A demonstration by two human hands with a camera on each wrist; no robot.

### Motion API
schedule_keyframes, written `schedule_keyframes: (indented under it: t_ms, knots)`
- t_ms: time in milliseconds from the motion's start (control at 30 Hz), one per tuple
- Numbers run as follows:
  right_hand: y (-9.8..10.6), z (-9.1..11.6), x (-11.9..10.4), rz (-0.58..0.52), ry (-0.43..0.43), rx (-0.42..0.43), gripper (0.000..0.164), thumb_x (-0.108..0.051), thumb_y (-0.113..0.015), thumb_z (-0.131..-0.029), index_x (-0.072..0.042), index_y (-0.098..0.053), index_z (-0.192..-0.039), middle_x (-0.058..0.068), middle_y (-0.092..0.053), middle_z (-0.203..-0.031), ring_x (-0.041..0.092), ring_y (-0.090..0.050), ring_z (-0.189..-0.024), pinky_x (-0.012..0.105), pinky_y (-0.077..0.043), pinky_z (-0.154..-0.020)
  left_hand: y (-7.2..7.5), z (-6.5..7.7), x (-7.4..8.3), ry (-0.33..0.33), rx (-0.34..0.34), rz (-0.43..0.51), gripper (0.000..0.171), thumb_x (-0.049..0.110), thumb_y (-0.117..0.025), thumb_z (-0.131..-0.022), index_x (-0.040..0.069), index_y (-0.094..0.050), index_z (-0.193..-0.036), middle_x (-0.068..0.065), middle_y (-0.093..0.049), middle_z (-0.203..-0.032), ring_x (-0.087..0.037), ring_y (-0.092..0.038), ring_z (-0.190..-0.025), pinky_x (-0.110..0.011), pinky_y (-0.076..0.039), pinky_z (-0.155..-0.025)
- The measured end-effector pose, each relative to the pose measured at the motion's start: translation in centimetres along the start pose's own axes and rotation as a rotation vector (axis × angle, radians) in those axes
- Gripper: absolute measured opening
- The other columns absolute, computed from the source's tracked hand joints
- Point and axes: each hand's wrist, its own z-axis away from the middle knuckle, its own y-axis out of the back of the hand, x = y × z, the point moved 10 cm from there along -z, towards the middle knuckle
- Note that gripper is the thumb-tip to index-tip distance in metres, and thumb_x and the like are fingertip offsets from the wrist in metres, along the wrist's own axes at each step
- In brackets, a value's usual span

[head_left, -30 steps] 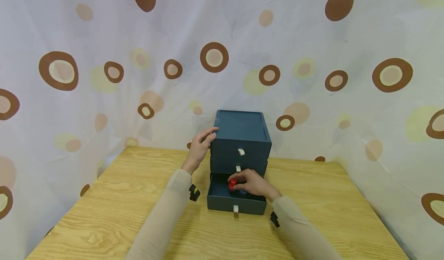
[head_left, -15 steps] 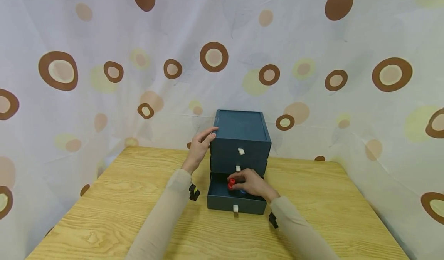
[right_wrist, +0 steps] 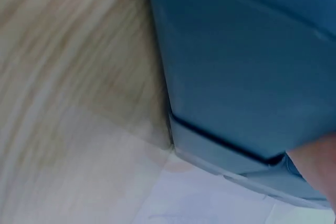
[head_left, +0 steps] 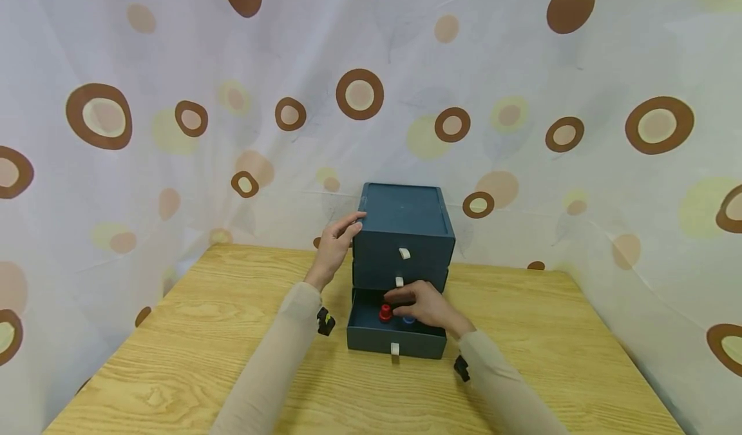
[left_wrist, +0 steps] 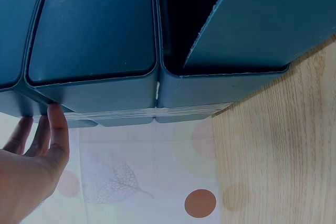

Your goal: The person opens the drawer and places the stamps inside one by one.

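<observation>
A dark blue three-drawer cabinet (head_left: 402, 211) stands on the table, its bottom drawer (head_left: 371, 339) pulled out. Inside the drawer, a small red piece with a knobbed top (head_left: 385, 313) stands upright. My right hand (head_left: 430, 306) hovers over the drawer just to the right of this piece, fingers parted from it. Below that hand a small blue piece (head_left: 408, 319) shows in part. Fingers of my left hand (head_left: 334, 245) rest against the cabinet's upper left side; in the left wrist view the left fingertips (left_wrist: 56, 113) touch its side wall.
The wooden table (head_left: 232, 332) extends to both sides of the cabinet. Behind it hangs a white sheet with brown and yellow circles (head_left: 371, 151). White pull tabs, such as the top drawer's tab (head_left: 404, 253), stick out from the drawer fronts.
My right hand has let go of the red piece and shifted slightly right. The red piece now stands on its own in the drawer. My left hand has stayed in place.
</observation>
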Motion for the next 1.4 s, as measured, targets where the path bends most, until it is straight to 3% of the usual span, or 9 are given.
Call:
schedule_keyframes:
  t_ms: [167,400,533,600,700,867,1133,1400]
  knots:
    - [1.0,0.9,0.2,0.021,-0.004,0.006,0.029,-0.005,-0.067,-0.092,-0.007,-0.07,-0.121,0.007,-0.071,-0.118,0.02,-0.069,-0.108,0.032,-0.056,-0.089,0.0,0.0,0.1,-0.002,0.01,-0.001,0.039,0.04,-0.052,-0.101,0.027,-0.058,-0.138,0.004,-0.045,-0.151,-0.023,-0.045,-0.134,-0.049,-0.043,-0.1]
    - [2.3,2.3,0.3,-0.025,-0.022,0.029,0.026,-0.009,-0.066,-0.093,-0.005,-0.071,-0.118,0.01,-0.072,-0.115,0.02,-0.069,-0.092,0.03,-0.057,-0.065,-0.1,0.0,-0.1,0.004,0.006,0.005,0.039,0.039,-0.051,-0.102,0.027,-0.057,-0.138,0.003,-0.044,-0.152,-0.023,-0.044,-0.135,-0.051,-0.043,-0.101]
    - [3.1,3.1,-0.2,0.013,0.02,0.079,0.024,-0.015,-0.067,-0.093,-0.005,-0.072,-0.115,0.006,-0.073,-0.111,0.015,-0.068,-0.095,0.024,-0.055,-0.079,-0.3,0.1,0.3,0.007,-0.014,0.005,0.041,0.037,-0.05,-0.103,0.023,-0.055,-0.141,0.0,-0.043,-0.153,-0.025,-0.042,-0.137,-0.052,-0.042,-0.103]
    - [3.4,3.5,-0.6,0.041,0.038,0.115,0.023,-0.019,-0.068,-0.093,-0.006,-0.073,-0.113,0.003,-0.073,-0.108,0.014,-0.068,-0.096,0.023,-0.054,-0.081,-0.5,0.4,1.2,0.011,-0.025,0.001,0.042,0.035,-0.05,-0.103,0.02,-0.054,-0.142,-0.002,-0.042,-0.154,-0.026,-0.042,-0.138,-0.05,-0.042,-0.103]
    - [3.6,4.1,-1.0,0.063,0.043,0.149,0.023,-0.023,-0.068,-0.094,-0.009,-0.074,-0.111,-0.001,-0.074,-0.104,0.009,-0.067,-0.09,0.024,-0.054,-0.078,-0.7,0.3,1.3,0.019,-0.036,0.001,0.042,0.03,-0.048,-0.104,0.016,-0.052,-0.144,-0.004,-0.04,-0.155,-0.027,-0.041,-0.139,-0.049,-0.042,-0.103]
    - [3.3,5.0,-1.5,0.086,0.051,0.157,0.023,-0.026,-0.069,-0.093,-0.01,-0.075,-0.108,-0.006,-0.072,-0.094,0.003,-0.064,-0.077,0.023,-0.054,-0.068,-0.8,-0.6,0.0,0.01,-0.026,0.013,0.041,0.034,-0.049,-0.104,0.022,-0.054,-0.142,0.0,-0.041,-0.155,-0.025,-0.041,-0.138,-0.05,-0.041,-0.102]
    - [2.3,5.6,-3.3,0.094,0.129,0.119,0.026,-0.03,-0.072,-0.09,-0.008,-0.075,-0.105,-0.008,-0.067,-0.079,0.002,-0.055,-0.063,0.022,-0.049,-0.058,-0.4,-0.3,0.4,-0.01,0.008,0.004,0.04,0.036,-0.05,-0.103,0.023,-0.055,-0.14,0.001,-0.042,-0.154,-0.024,-0.044,-0.136,-0.047,-0.045,-0.097]
    - [0.5,6.3,-4.9,0.129,0.223,0.06,0.024,-0.031,-0.071,-0.09,-0.013,-0.076,-0.105,-0.008,-0.072,-0.086,-0.002,-0.051,-0.058,0.02,-0.046,-0.053,-0.4,0.1,0.4,-0.003,0.009,-0.001,0.039,0.036,-0.05,-0.103,0.024,-0.056,-0.14,0.002,-0.043,-0.153,-0.023,-0.045,-0.135,-0.045,-0.045,-0.095]
